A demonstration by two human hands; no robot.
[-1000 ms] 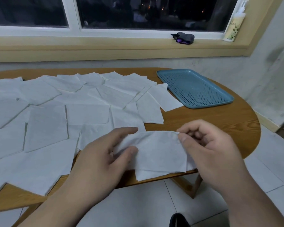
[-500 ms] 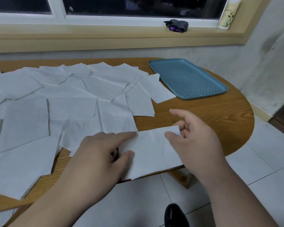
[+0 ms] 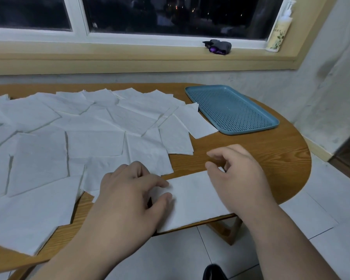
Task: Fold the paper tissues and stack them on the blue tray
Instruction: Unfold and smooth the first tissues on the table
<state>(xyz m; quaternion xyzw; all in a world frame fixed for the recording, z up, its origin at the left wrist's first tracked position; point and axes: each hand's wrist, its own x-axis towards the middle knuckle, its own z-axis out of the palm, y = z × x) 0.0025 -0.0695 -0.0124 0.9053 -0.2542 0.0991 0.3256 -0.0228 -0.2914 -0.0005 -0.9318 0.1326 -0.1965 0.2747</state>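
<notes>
your left hand (image 3: 129, 197) lies flat on the left end of a folded tissue (image 3: 194, 199), forefinger and thumb stretched out, pressing the soft white paper down. your right hand (image 3: 238, 178) is over its right end, fingers loosely curled, thumb and forefinger apart, pinching nothing. the tissue is a long rectangular strip at the near edge of the oval wood-grain table (image 3: 251, 154), overhanging it slightly. behind it, unfolded tissues (image 3: 93, 142), thin and faintly embossed, overlap across the left of the tabletop. the blue tray (image 3: 230, 112), a rounded rectangle of perforated plastic, sits at the far right, one tissue's corner just beside its rim.
</notes>
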